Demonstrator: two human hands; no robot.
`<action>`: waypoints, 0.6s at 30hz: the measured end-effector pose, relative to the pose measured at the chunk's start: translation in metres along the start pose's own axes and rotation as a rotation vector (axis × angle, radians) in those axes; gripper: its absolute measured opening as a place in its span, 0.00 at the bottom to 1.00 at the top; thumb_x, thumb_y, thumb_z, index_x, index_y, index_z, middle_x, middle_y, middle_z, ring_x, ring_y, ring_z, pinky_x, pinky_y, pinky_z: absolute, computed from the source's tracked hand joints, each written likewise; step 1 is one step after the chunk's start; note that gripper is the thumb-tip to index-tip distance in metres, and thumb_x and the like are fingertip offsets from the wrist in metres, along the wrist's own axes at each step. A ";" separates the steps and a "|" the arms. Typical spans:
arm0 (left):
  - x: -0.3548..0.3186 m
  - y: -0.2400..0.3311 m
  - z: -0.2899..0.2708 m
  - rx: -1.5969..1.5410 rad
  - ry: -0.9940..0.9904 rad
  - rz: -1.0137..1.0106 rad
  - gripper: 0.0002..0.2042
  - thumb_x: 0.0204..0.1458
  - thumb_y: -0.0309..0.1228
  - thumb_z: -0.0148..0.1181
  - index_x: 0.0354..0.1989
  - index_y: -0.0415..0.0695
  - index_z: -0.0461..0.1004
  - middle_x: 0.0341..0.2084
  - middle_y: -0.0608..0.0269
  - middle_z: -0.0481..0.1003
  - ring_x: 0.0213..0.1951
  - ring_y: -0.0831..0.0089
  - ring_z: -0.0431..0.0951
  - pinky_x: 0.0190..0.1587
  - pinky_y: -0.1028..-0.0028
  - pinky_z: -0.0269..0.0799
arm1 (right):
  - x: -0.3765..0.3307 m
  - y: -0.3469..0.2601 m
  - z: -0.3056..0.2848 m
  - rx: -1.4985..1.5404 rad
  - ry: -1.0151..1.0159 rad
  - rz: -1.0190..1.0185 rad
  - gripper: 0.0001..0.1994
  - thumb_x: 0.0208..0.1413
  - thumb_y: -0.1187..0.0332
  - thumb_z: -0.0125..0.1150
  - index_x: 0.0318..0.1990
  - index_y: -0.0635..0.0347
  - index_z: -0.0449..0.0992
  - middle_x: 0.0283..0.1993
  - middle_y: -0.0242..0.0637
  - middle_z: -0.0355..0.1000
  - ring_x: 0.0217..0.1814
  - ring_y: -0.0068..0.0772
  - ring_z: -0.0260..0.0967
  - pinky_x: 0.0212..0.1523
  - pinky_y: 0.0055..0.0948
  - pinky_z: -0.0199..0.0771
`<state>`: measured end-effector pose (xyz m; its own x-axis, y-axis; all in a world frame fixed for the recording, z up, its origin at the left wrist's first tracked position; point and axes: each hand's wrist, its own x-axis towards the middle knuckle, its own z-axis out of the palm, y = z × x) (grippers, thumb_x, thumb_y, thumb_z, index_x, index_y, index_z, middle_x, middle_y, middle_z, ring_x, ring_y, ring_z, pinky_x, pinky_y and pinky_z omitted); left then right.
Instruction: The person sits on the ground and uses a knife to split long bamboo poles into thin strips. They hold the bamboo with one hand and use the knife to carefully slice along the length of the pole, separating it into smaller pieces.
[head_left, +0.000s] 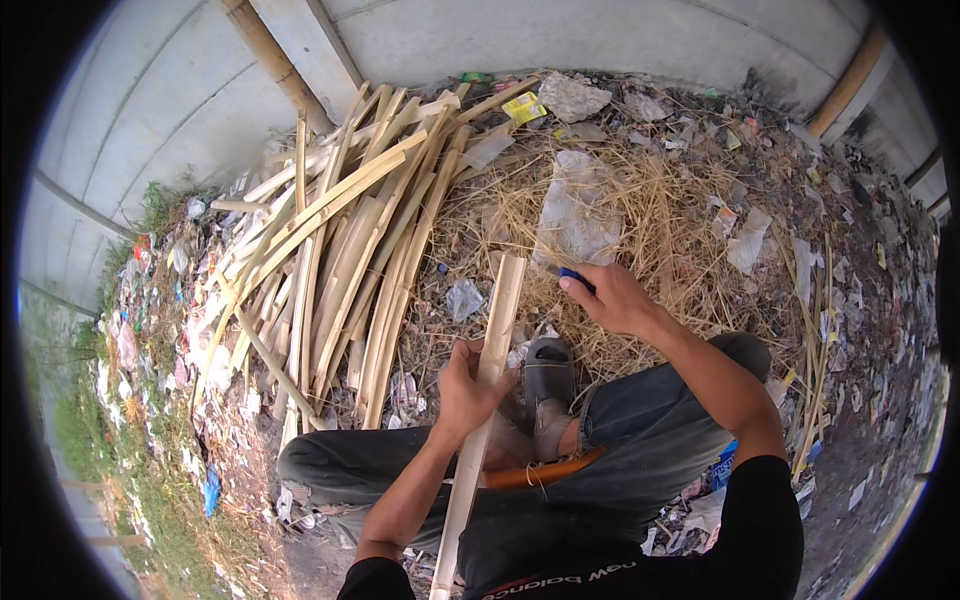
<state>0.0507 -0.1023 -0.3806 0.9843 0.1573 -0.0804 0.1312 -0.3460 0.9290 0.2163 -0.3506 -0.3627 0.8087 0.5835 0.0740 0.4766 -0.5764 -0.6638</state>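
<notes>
My left hand is wrapped round a long split bamboo strip. The strip slants from my lap up between my knees, its pale inner face upward and its far end free. To the right of that end, my right hand is closed on a blue-handled tool. The tool's working end is too indistinct to make out, and it appears apart from the strip. An orange-brown curved piece lies across between my legs, under the strip, partly hidden.
A heap of split bamboo strips lies ahead on the left. Thin shavings cover the ground ahead, among litter and a pale plastic sheet. A stone sits near the grey wall. My sandalled foot is close to the strip.
</notes>
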 end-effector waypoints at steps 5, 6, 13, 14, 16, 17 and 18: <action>0.005 -0.006 -0.002 -0.034 0.050 0.051 0.24 0.48 0.25 0.75 0.48 0.33 0.67 0.37 0.51 0.81 0.39 0.74 0.82 0.43 0.73 0.77 | -0.022 -0.049 0.042 -0.057 -0.270 -0.126 0.26 0.67 0.45 0.49 0.42 0.63 0.79 0.21 0.52 0.73 0.26 0.60 0.75 0.30 0.55 0.73; 0.004 -0.007 -0.004 -0.019 0.055 0.046 0.24 0.48 0.25 0.74 0.48 0.33 0.67 0.37 0.52 0.81 0.39 0.74 0.81 0.43 0.74 0.77 | -0.023 -0.054 0.046 -0.062 -0.296 -0.137 0.26 0.68 0.46 0.49 0.45 0.63 0.78 0.21 0.52 0.73 0.25 0.60 0.75 0.30 0.54 0.73; 0.002 -0.001 0.004 0.050 0.048 0.057 0.24 0.47 0.25 0.74 0.49 0.34 0.68 0.37 0.51 0.82 0.37 0.75 0.81 0.39 0.73 0.77 | -0.032 -0.056 0.060 -0.051 -0.349 -0.125 0.26 0.69 0.47 0.49 0.47 0.67 0.76 0.19 0.52 0.72 0.24 0.59 0.74 0.28 0.53 0.74; 0.002 0.002 0.005 0.063 0.050 0.065 0.24 0.47 0.25 0.74 0.49 0.34 0.68 0.37 0.51 0.82 0.37 0.75 0.82 0.39 0.73 0.77 | -0.035 -0.055 0.063 -0.024 -0.315 -0.128 0.25 0.68 0.47 0.50 0.40 0.65 0.77 0.18 0.51 0.72 0.23 0.59 0.74 0.27 0.52 0.73; 0.001 0.002 0.006 0.075 0.054 0.053 0.24 0.47 0.26 0.74 0.49 0.34 0.67 0.36 0.49 0.82 0.36 0.71 0.83 0.38 0.72 0.77 | -0.035 -0.054 0.065 -0.015 -0.294 -0.131 0.25 0.68 0.47 0.52 0.33 0.63 0.78 0.18 0.51 0.71 0.22 0.58 0.73 0.27 0.52 0.73; 0.000 0.002 0.006 0.084 0.059 0.046 0.24 0.47 0.26 0.74 0.49 0.34 0.67 0.36 0.48 0.82 0.36 0.69 0.83 0.37 0.71 0.77 | -0.034 -0.054 0.064 -0.035 -0.307 -0.130 0.25 0.68 0.47 0.52 0.34 0.63 0.78 0.18 0.51 0.71 0.22 0.58 0.73 0.26 0.52 0.73; 0.000 0.002 0.006 0.143 0.074 0.069 0.25 0.46 0.27 0.74 0.49 0.34 0.67 0.36 0.47 0.81 0.36 0.66 0.84 0.37 0.70 0.77 | -0.032 -0.054 0.063 -0.055 -0.320 -0.128 0.25 0.68 0.47 0.52 0.34 0.63 0.78 0.17 0.51 0.71 0.22 0.58 0.73 0.26 0.52 0.73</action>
<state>0.0512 -0.1082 -0.3811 0.9809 0.1942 0.0130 0.0846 -0.4856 0.8701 0.1426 -0.3019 -0.3763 0.5960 0.7980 -0.0889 0.5920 -0.5115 -0.6228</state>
